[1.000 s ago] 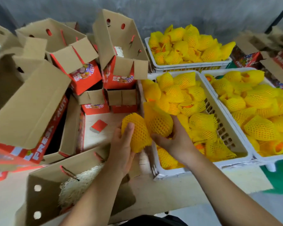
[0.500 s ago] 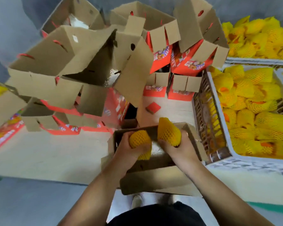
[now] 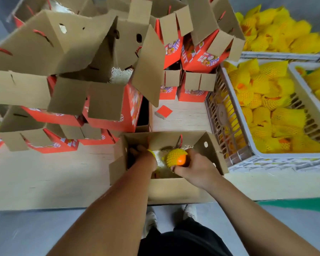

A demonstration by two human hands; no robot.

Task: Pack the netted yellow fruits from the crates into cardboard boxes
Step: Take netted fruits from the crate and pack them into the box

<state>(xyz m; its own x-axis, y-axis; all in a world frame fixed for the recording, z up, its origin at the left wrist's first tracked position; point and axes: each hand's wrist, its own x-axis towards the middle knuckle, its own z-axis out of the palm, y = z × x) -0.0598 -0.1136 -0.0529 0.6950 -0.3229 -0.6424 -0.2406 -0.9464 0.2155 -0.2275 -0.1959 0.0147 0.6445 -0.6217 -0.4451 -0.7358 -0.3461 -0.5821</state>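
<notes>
The right hand (image 3: pixel 194 168) clasps a netted fruit (image 3: pixel 176 157) low in the open box (image 3: pixel 174 189) at lower centre, probably to bed it in straw. The left hand (image 3: pixel 143 157) reaches deep alongside — its grasp hidden, only a sliver of yellow showing. Full crates (image 3: pixel 248 156) wait at right.

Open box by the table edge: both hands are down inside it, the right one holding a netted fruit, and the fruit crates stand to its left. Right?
Not quite. The head view shows the fruit crates to the right of the open box, not its left. The rest holds: both hands are inside it, and the right hand holds a netted fruit; the left hand reaches in beside it.
</notes>
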